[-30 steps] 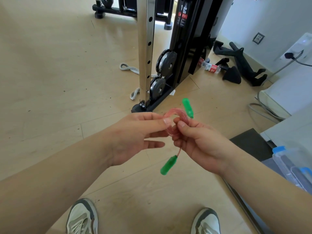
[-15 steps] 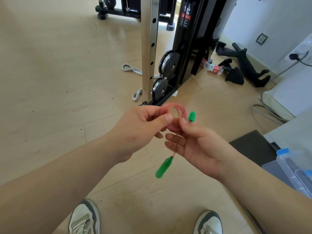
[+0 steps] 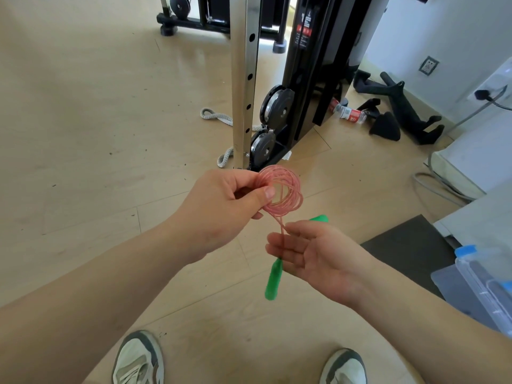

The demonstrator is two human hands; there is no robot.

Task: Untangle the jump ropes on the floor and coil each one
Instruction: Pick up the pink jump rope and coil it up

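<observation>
A pink jump rope (image 3: 285, 195) is wound into a small coil, and my left hand (image 3: 221, 209) pinches it between thumb and fingers at chest height. One strand hangs down from the coil to a green handle (image 3: 273, 281) that dangles free. My right hand (image 3: 313, 256) lies palm up just below the coil, fingers spread, with the strand running across its fingertips. The tip of the second green handle (image 3: 318, 218) peeks out behind that hand's index finger. A grey woven rope (image 3: 217, 116) lies on the floor behind the steel post.
A steel upright (image 3: 245, 79) and a black cable machine (image 3: 304, 79) stand straight ahead. A plastic bottle (image 3: 347, 113) and black grips (image 3: 399, 112) lie at the right wall. A dark mat (image 3: 407, 250) and a clear box (image 3: 484, 286) sit at my right, with my shoes (image 3: 138, 358) below.
My right hand let go of the coil and upper handle, opened and dropped lower. The left hand kept its pinch on the coil, which now shows as a full ring.
</observation>
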